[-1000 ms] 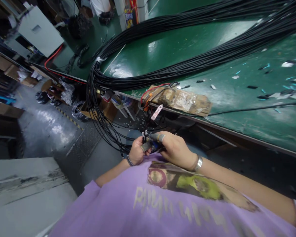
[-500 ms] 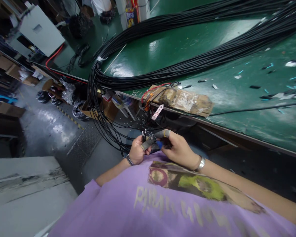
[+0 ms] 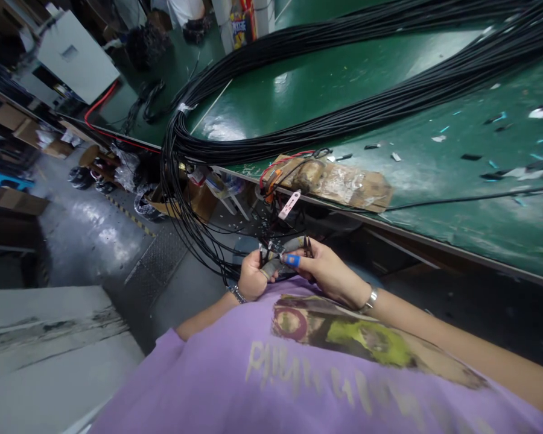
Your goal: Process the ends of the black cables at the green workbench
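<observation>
In front of the purple shirt, my left hand [image 3: 252,278] is closed round the ends of several black cables [image 3: 226,263], with small pale tips poking up past its fingers. A grey wrap covers one of its fingers. Close against it is my right hand [image 3: 332,274], thumb and grey-wrapped index finger pinched at the cable tips; blue tape circles the thumb. Between the right fingers, the two dark points of a small tool [image 3: 308,246], apparently snips, stick up. Its remaining part is hidden by the palm. The exact wire being pinched is too small to make out.
A thick bundle of black cables [image 3: 271,144] loops over the green table [image 3: 357,78] and hangs off its edge. A taped cardboard piece [image 3: 344,184] lies at that edge. Cut scraps [image 3: 470,157] are scattered right. A white cabinet [image 3: 75,57] stands back left.
My right hand has turned slightly, so the blue-taped thumb faces up more fully. The tool's dark points now show above the right fingers. My left hand stays nearly in place.
</observation>
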### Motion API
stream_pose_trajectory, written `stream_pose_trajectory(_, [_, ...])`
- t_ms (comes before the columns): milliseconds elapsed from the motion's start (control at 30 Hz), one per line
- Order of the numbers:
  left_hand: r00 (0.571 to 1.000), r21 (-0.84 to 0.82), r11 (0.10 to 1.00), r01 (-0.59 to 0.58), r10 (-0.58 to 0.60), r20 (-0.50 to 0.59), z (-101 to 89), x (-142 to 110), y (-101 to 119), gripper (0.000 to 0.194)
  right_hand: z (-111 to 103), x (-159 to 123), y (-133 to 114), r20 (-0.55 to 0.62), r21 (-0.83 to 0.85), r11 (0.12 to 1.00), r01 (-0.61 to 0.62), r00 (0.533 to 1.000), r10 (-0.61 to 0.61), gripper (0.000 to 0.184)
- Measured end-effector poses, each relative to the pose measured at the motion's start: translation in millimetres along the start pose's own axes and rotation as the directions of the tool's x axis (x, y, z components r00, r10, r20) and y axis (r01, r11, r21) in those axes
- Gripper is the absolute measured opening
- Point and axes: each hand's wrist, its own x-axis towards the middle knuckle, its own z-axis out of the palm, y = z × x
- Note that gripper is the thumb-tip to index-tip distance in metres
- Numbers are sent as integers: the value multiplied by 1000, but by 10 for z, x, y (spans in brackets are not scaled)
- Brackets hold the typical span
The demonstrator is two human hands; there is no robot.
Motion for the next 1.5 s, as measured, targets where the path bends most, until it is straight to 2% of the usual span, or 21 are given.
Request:
stream_pose_trajectory(233, [997,60,996,-73,73,8,-12,-4,-10,42,7,18,23,-3,53,997,-48,999,48,40])
stream_pose_trajectory(467, [1000,28,999,-22,22,23,-13,-10,4,43,-5,23,36,14,122,990,-65,998,64,34])
stream_pose_trajectory(600, [1000,25,999,-24,24,11,-23,-12,3,43,-3,6,15,16,101,992,-70,997,69,34])
stream_pose_trajectory(867, [982,149,970,-191,187,40,-81,0,-69,33,-8,8,28,-7,69,995,-73,997,73,39])
stream_pose_trajectory(1033, [971,195,951,-238,234,46,-99,2,-51,33,13,16,50,2,96,992,-84,996,85,35])
stream_pose_trajectory(1133, [981,134,974,-183,173,82,-87,0,-55,37,5,25,49,44,156,979,-128,992,123,29])
stream_pose_trajectory(1267, [983,-20,1000,-18,21,182,-85,12,-125,45,-68,44,21,149,231,953,-194,975,162,19])
stream_pose_trajectory(1400, [988,-144,990,7,16,154,-106,34,-214,47,-137,37,-16,98,216,968,-126,989,107,18])
stream_pose_trajectory(1500, [991,-156,988,-3,24,130,-123,41,-254,45,-141,-1,-28,63,83,996,-40,997,35,19])
